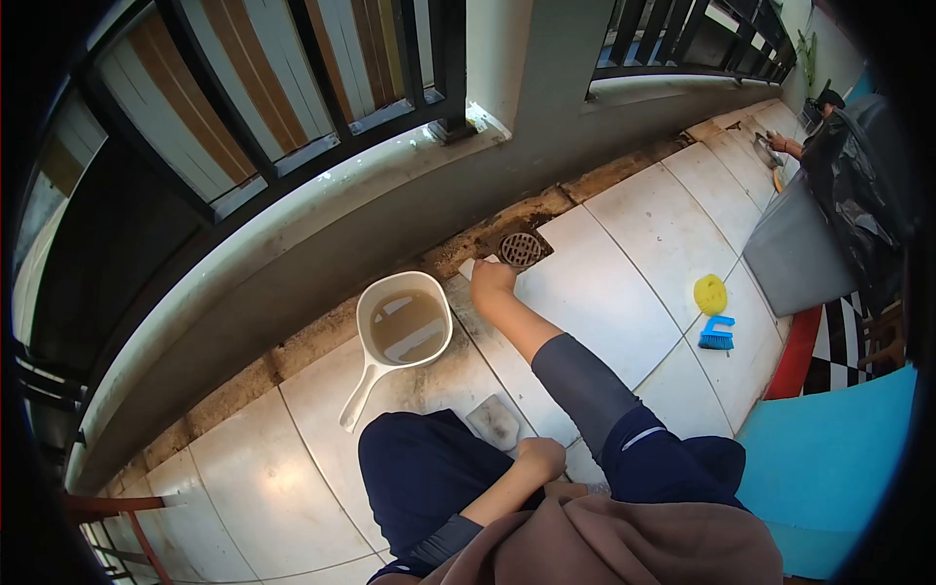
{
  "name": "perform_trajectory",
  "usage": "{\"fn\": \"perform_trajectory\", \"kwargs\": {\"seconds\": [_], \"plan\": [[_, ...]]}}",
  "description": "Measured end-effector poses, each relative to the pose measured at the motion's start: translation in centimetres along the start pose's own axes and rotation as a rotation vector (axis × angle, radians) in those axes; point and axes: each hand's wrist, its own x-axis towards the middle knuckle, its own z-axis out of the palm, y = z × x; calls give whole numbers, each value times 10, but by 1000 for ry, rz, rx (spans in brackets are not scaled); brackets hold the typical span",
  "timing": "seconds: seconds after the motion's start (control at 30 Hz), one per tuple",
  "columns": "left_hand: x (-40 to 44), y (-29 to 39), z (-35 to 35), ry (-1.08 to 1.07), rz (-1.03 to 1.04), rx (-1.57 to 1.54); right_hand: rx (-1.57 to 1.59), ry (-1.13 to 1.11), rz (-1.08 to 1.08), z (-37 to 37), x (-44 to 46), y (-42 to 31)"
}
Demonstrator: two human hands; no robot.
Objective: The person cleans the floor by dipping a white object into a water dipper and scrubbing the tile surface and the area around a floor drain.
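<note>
My right hand (494,283) reaches out to the wall's foot, its fingers closed on a small white flat piece (468,266) whose kind I cannot make out. Just beyond it is a round floor drain grate (522,250). Left of that hand, a white dipper (363,376) with cloudy brownish water stands on the tiles, its handle toward me. My left hand (542,456) is closed near my knee, and its fingertips are hidden. In front of it lies a grey-white, stained flat piece (494,422).
A yellow round sponge (710,294) and a blue brush (717,333) lie on the tiles at right. Beyond stands a grey bin (795,249) with a black bag. Another person's hand (778,142) works farther along. A low wall (370,234) with black railings borders the floor.
</note>
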Motion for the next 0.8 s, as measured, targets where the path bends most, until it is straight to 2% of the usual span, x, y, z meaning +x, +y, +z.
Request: {"fn": "perform_trajectory", "kwargs": {"seconds": [0.07,0.17,0.3,0.33,0.43,0.53,0.7,0.8], "plan": [[-4,0,-5,-9,-5,-2,-10,-38,-67,3,-7,-24],[-11,-2,-5,-25,-14,-13,-86,-24,-128,-15,-7,-1],[-10,2,-11,-47,-19,-4,-61,-2,84,-8,10,20],[-7,4,-11,-41,-18,-5,-61,56,150,0,9,7],[-5,4,-8,-37,-24,-1,-19,-36,-116,0,-13,-20],[-11,1,-10,-32,-29,-5,1,-9,-192,-5,-25,-15],[-9,0,-6,-12,-15,-17,4,29,80,-5,3,32],[-4,1,-5,-19,-15,14,-42,25,-17,7,-6,19]]}}
